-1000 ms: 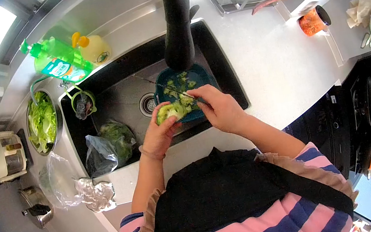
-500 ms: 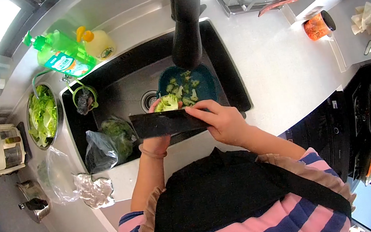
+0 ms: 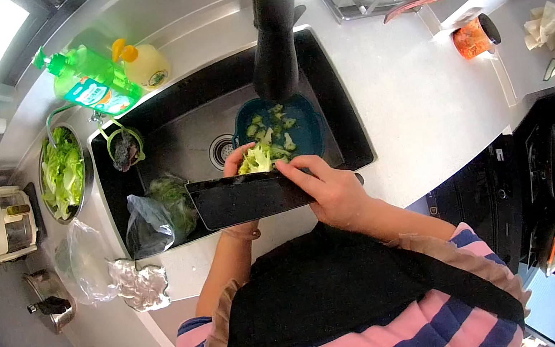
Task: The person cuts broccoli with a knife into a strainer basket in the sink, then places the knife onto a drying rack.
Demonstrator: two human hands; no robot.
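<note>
My right hand (image 3: 335,187) grips a black-bladed kitchen knife (image 3: 246,202), wide like a cleaver. The broad blade lies across in front of my left hand (image 3: 235,161), hiding most of it. Fingers of that left hand curl round a piece of broccoli (image 3: 257,159), whose pale cut side shows just beyond the blade's upper edge. Right-hand fingertips reach over the blade close to the broccoli. Below, in the sink, a blue basin (image 3: 313,123) contains several small broccoli florets (image 3: 273,133).
A black faucet (image 3: 275,50) hangs over the dark sink (image 3: 339,102). A plastic bag with greens (image 3: 157,218) lies at the sink's left. Lettuce fills a metal bowl (image 3: 63,175) on the counter. Green soap (image 3: 94,80) and yellow (image 3: 148,67) bottles stand behind.
The knife has moved slightly down and left, toward my body, and more of the broccoli shows. My left fingers are now more visible beside it.
</note>
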